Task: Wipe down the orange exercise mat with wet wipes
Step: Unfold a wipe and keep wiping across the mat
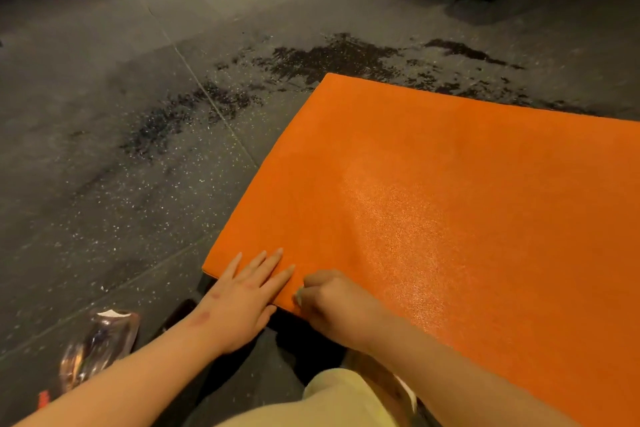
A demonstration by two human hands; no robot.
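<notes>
a crinkled clear plastic packet [100, 343] lies on the dark speckled rubber floor [104, 184]. the left hand [242, 295] lies flat, fingers spread, on the flat orange foam mat [450, 201] at its near corner; just beside it the right hand [332, 305] pinches a small pale wipe [298, 298] against the mat.

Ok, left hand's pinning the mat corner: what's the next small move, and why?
Probably drag the right hand sideways along the near edge of the orange mat. Its curled fingers sit at that edge, though what they hold is unclear. The left hand lies flat on the corner, and only the middle shows a sheen.
</notes>
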